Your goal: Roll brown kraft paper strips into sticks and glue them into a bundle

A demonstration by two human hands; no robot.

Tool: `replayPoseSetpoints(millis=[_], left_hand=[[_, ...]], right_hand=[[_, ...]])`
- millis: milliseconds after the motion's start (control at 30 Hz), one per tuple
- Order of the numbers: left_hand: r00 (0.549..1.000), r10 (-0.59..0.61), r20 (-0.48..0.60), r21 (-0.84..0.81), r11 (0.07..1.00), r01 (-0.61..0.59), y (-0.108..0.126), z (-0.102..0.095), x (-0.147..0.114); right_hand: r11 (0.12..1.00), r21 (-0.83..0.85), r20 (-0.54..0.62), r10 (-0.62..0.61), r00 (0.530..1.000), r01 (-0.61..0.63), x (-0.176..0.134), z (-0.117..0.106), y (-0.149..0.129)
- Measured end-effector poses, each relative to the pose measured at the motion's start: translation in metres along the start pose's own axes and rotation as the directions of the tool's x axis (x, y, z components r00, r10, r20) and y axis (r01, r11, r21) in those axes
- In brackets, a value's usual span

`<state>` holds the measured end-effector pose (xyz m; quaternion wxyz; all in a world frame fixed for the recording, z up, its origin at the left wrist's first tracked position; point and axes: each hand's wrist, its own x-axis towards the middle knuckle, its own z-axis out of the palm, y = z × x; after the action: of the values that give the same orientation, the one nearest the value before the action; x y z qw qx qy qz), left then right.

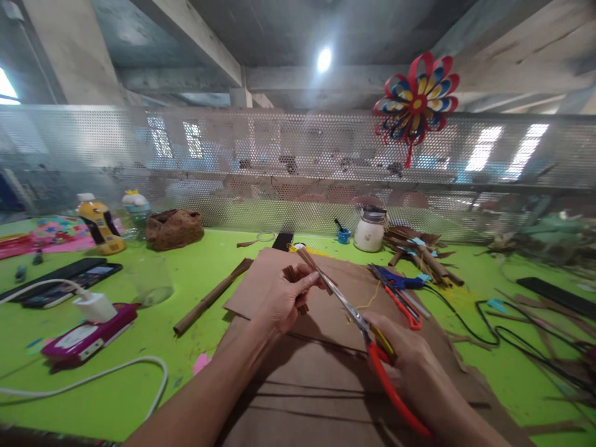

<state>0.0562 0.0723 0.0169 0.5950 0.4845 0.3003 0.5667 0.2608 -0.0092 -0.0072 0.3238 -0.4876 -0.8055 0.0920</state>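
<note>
one blue tool (401,280) is lying right of the scissors (352,312), and one white jar (369,232) is standing farther back. brown cardboard (316,379) is covering part of the green table (200,273), a perforated screen (261,149) rising beyond. two hands are working above it: the left hand (285,301) is pinching several brown strips (289,272), fingers curled; the right hand (406,351) is gripping the scissors' handles, blades reaching the strips.
</note>
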Motion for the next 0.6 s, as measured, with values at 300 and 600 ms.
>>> replayPoseSetpoints(millis=[300, 600], left_hand=[[0.997, -0.048, 0.062, 0.010, 0.999, 0.047, -0.002, 0.002, -0.004], [0.991, -0.003, 0.136, 0.031, 1.000, -0.001, -0.005, 0.007, -0.009]], right_hand=[[0.998, -0.014, 0.021, 0.055, 0.998, -0.055, 0.002, 0.005, 0.002], [0.997, 0.035, 0.026, 0.073, 0.997, -0.073, 0.002, 0.000, -0.009]])
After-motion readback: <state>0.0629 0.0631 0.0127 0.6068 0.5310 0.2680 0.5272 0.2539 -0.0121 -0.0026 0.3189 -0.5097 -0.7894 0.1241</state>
